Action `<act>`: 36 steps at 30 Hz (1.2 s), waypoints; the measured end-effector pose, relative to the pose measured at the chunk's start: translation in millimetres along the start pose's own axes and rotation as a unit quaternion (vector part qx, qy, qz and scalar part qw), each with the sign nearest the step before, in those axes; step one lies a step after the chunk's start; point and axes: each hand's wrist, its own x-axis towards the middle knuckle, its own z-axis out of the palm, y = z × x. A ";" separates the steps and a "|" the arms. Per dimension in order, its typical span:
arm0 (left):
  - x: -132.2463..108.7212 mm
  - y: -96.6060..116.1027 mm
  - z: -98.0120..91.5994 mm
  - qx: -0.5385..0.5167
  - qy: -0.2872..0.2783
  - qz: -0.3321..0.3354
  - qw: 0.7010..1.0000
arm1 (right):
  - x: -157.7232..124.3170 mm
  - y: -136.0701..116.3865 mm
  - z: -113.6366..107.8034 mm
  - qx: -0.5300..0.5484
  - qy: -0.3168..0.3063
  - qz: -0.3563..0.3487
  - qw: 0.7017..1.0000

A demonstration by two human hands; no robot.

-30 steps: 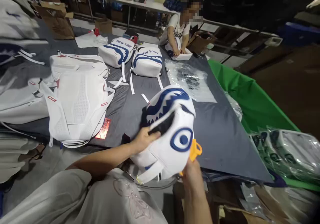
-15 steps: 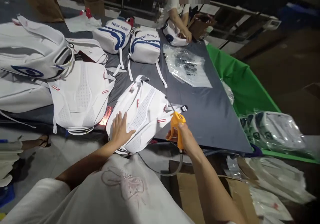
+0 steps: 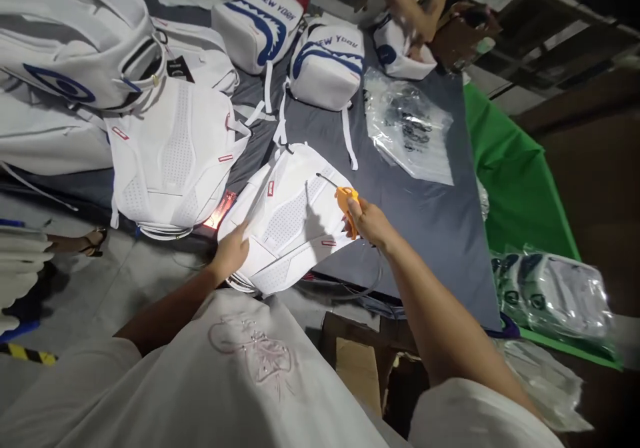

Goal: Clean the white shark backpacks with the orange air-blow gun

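A white backpack point(image 3: 285, 225) lies back side up at the table's near edge, its perforated panel and straps showing. My left hand point(image 3: 233, 253) is closed around the backpack's left shoulder strap, fingers partly hidden. In my right hand point(image 3: 371, 223) is an orange air blow gun point(image 3: 345, 200). Its thin dark nozzle points left over the upper part of the panel, and a hose hangs below. Left of this bag lies another white backpack point(image 3: 180, 148), also back side up, with a shiny red tag point(image 3: 220, 209) between the two.
More white backpacks point(image 3: 75, 41) are piled at the left. Two "NEW YORK" backpacks point(image 3: 327, 68) stand farther back on the grey table point(image 3: 425, 228). Clear plastic bags point(image 3: 410, 125) lie near a co-worker's arms point(image 3: 413, 8). A green bin point(image 3: 525, 195) at the right holds wrapped backpacks point(image 3: 565, 295).
My left hand has gone from lying flat on the backpack to gripping its strap. The air blow gun has moved up and left over the bag, its nozzle tilted further left. The view has shifted.
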 end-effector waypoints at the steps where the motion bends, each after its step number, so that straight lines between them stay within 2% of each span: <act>1: 1.6 -8.5 -9.3 -0.119 -0.021 -0.035 0.992 | -3.1 -6.4 7.6 -0.007 -0.044 -0.006 0.999; 2: 3.1 -19.0 -18.8 -0.230 -0.043 -0.080 0.969 | -9.8 -12.4 16.0 -0.012 -0.112 -0.012 0.994; 4: 5.4 -41.4 -35.5 -0.384 -0.072 -0.187 0.901 | -27.1 -22.4 31.0 -0.004 -0.288 -0.032 0.957; 5: 6.3 -51.2 -41.6 -0.419 -0.073 -0.236 0.874 | -33.9 -26.6 36.2 -0.008 -0.326 -0.040 0.944; 7: 8.9 -64.4 -47.4 -0.434 -0.051 -0.309 0.845 | -38.7 -35.1 41.2 -0.032 -0.305 -0.056 0.950; 9: 12.8 -68.3 -46.5 -0.419 -0.040 -0.330 0.845 | -33.0 -45.2 41.6 -0.060 -0.300 -0.076 0.949; 11: 16.5 -66.1 -42.7 -0.405 -0.051 -0.308 0.860 | -24.2 -56.0 40.6 -0.074 -0.311 -0.099 0.942; 14: 19.7 -59.9 -38.9 -0.392 -0.055 -0.277 0.876 | -15.8 -66.9 39.3 -0.100 -0.258 -0.124 0.953; 17: 22.3 -55.6 -40.1 -0.372 -0.050 -0.309 0.874 | -9.2 -68.6 41.2 -0.133 -0.262 -0.130 0.947; 20: 26.8 -53.6 -42.2 -0.346 -0.047 -0.345 0.871 | 2.8 -67.9 48.9 -0.165 -0.190 -0.102 0.963; 23: 31.2 -54.5 -42.6 -0.325 -0.048 -0.350 0.877 | 9.9 -72.4 60.8 -0.172 -0.239 -0.103 0.950; 26: 32.4 -54.5 -42.2 -0.305 -0.057 -0.347 0.885 | -0.1 -79.0 65.9 -0.157 -0.258 -0.104 0.948; 27: 31.7 -52.2 -41.5 -0.285 -0.054 -0.339 0.895 | -6.1 -79.5 63.8 -0.151 -0.298 -0.099 0.937; 29: 27.6 -40.7 -37.0 -0.190 -0.019 -0.267 0.945 | -16.8 -76.1 52.7 -0.136 -0.434 -0.089 0.886; 30: 23.8 -31.2 -32.5 -0.113 0.012 -0.196 0.974 | -20.1 -71.9 43.8 -0.137 -0.469 -0.076 0.869; 31: 18.5 -19.6 -26.2 -0.025 0.045 -0.106 0.993 | -21.4 -66.1 33.1 -0.152 -0.462 -0.054 0.872; 32: 11.6 -6.7 -17.9 0.060 0.066 -0.010 0.996 | -21.1 -59.1 21.0 -0.180 -0.413 -0.023 0.893; 33: 3.4 6.7 -7.5 0.130 0.066 0.079 0.986 | -19.6 -51.3 8.4 -0.213 -0.336 0.010 0.917; 34: -5.7 19.2 4.9 0.185 0.043 0.155 0.969 | -17.9 -43.3 -3.8 -0.245 -0.252 0.038 0.935; 36: -23.8 38.0 34.2 0.257 -0.052 0.252 0.932 | -16.9 -28.4 -23.4 -0.299 -0.122 0.067 0.944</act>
